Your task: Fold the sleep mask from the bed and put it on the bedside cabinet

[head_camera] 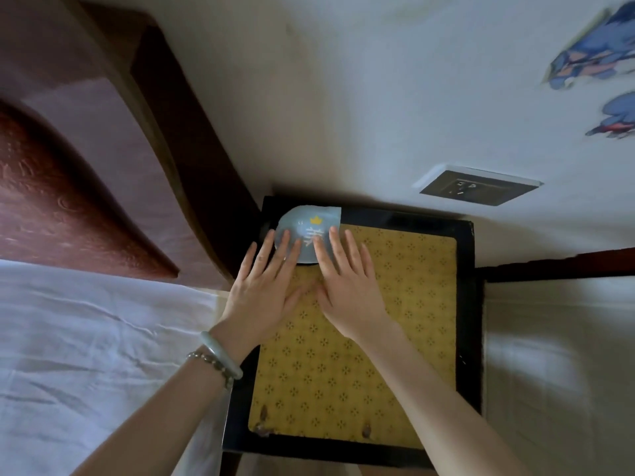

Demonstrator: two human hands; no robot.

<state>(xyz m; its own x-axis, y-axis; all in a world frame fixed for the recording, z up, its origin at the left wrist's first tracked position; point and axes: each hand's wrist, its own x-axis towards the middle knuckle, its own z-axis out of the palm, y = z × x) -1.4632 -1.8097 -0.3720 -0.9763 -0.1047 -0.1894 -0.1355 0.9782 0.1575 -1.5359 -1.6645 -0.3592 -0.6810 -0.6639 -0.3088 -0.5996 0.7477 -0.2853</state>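
Note:
The folded sleep mask (309, 223), pale blue with a yellow crown and white lettering, lies on the far left corner of the bedside cabinet (467, 304). The cabinet has a black frame and a yellow patterned top. My left hand (264, 283) lies flat with fingers spread, its fingertips resting on the mask's near left part. My right hand (347, 280) is flat beside it, its fingertips on the mask's right part. Neither hand grips anything. The mask's near edge is hidden under my fingers.
The bed with a white sheet (86, 338) lies to the left, with a dark red padded headboard (68, 187) behind it. A wall socket (477, 188) sits above the cabinet, and blue cartoon stickers (591, 60) mark the wall at right.

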